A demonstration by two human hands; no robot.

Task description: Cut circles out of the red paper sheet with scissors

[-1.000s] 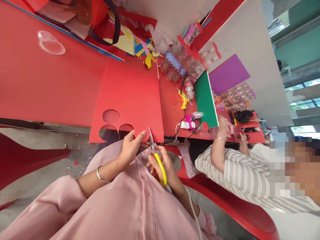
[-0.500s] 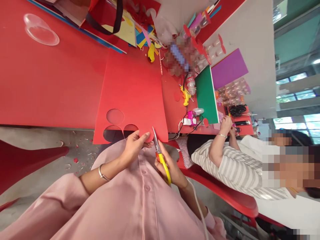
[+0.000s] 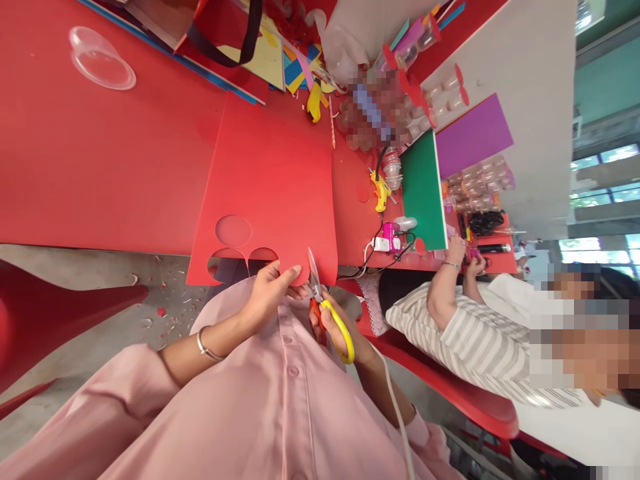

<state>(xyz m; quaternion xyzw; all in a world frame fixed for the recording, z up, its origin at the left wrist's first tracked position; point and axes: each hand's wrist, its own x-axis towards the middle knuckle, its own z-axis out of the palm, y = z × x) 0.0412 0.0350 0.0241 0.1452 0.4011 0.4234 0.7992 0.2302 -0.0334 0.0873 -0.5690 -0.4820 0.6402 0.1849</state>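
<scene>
Red sheet point(image 3: 270, 167): It lies on the table point(image 3: 125, 180), its near edge jutting out toward our lap; we see three round cut-outs near its near left corner.
Left hand point(image 3: 273, 290): We pinch the near edge of the sheet firmly, thumb on top and fingers curled beneath.
Right hand point(image 3: 340, 327): Our fingers wrap round the handles of the scissors point(image 3: 317, 288), which stand apart; how widely the blades are parted we cannot tell.
Scissors: They are at the sheet's near edge, just right of our left hand, with a blade pointing away from us.
Glue gun point(image 3: 383, 195): Yellow, right of the sheet.
Green board point(image 3: 427, 193): Farther right of the sheet, past the glue gun.
Clear cup point(image 3: 103, 60): Well left of the sheet.
Neighbour point(image 3: 470, 340): Seated right of the sheet, in striped clothing.
</scene>
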